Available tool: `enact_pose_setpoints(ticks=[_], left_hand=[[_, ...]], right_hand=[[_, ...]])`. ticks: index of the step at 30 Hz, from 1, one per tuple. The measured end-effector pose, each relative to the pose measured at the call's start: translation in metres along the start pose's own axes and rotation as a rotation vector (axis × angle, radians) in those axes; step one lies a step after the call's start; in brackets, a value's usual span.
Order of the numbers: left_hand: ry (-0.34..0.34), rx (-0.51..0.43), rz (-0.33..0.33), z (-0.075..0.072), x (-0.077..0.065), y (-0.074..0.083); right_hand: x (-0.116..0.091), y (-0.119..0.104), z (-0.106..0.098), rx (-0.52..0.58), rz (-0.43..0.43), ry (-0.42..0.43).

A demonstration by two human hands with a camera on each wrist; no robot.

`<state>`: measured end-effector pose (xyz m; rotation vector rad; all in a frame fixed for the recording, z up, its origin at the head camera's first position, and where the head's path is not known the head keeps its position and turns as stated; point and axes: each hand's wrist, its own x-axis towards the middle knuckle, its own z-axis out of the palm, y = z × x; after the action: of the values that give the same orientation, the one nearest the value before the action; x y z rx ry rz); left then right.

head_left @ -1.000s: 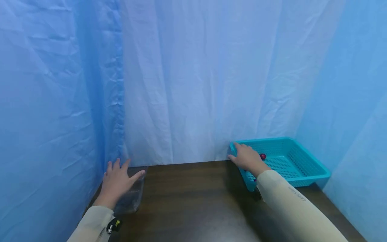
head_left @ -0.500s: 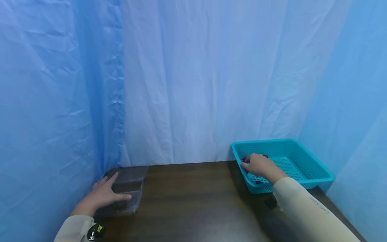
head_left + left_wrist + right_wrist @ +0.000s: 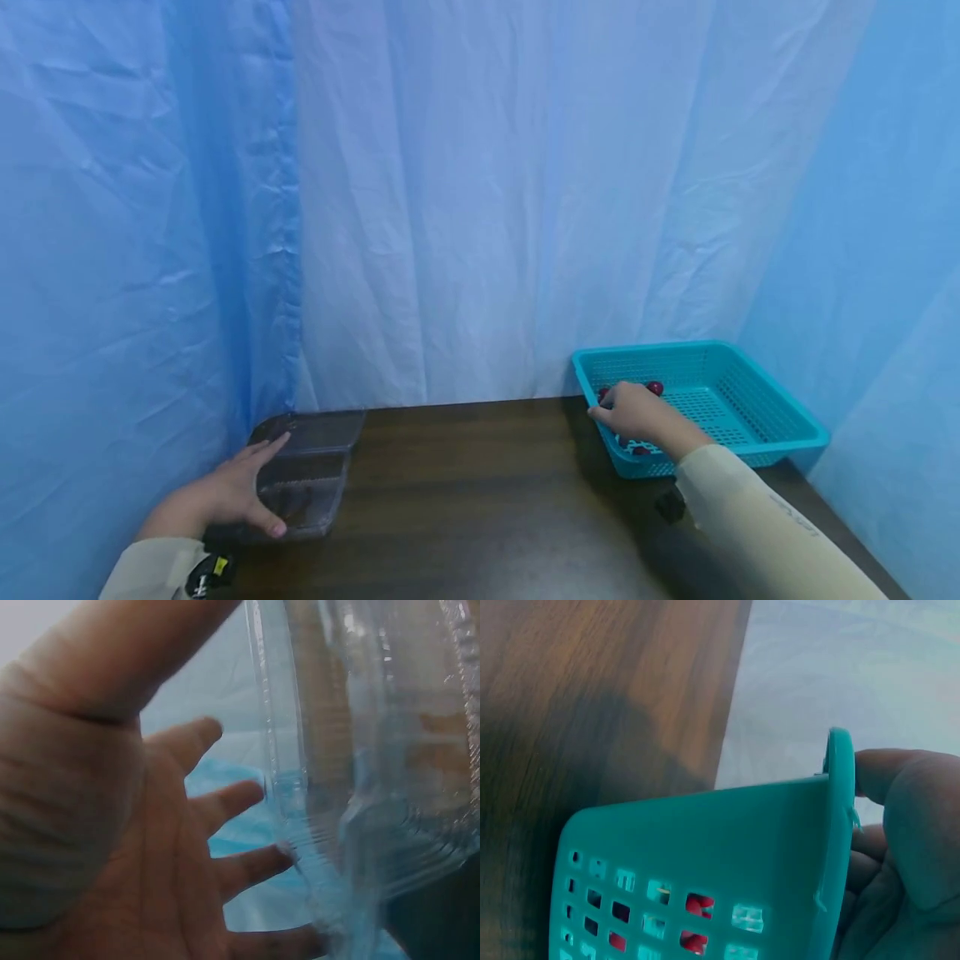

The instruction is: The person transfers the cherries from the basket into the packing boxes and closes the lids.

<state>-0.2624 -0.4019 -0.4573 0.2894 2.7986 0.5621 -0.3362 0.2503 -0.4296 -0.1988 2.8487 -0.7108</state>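
Note:
My left hand, its fingers and thumb spread, is at the left side of a clear plastic box with a lid folded open. In the left wrist view, fingertips come right up to the wall of that box. My right hand reaches down inside a turquoise perforated basket, over several small round dark red fruits, like cherries. From the right wrist, the thumb shows at the basket's rim. The basket wall hides the fingertips, so I cannot tell whether they hold a fruit.
Both containers stand on a dark wooden table, the box at the left and the basket at the right. Light blue cloth hangs behind the table and along both sides.
My right hand has gone from the basket's left rim down into it, fingers lowered. The left hand has moved left and toward me, from over the box to its left side.

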Motion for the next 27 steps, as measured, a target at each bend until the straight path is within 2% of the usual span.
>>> enact_pose_setpoints(ticks=[4, 11, 18, 27], left_hand=[[-0.044, -0.021, -0.02, -0.001, -0.003, 0.007], [-0.047, 0.027, -0.087, 0.003, -0.002, 0.024], [-0.014, 0.062, -0.062, 0.01, 0.003, 0.033], [-0.004, 0.041, -0.063, 0.025, 0.017, 0.06]], right_hand=[[-0.004, -0.005, -0.003, -0.013, -0.019, 0.001], [-0.007, -0.006, -0.003, -0.01, -0.021, -0.027], [-0.009, -0.014, 0.004, 0.006, -0.03, -0.048], [-0.014, -0.024, 0.01, 0.001, -0.048, -0.077]])
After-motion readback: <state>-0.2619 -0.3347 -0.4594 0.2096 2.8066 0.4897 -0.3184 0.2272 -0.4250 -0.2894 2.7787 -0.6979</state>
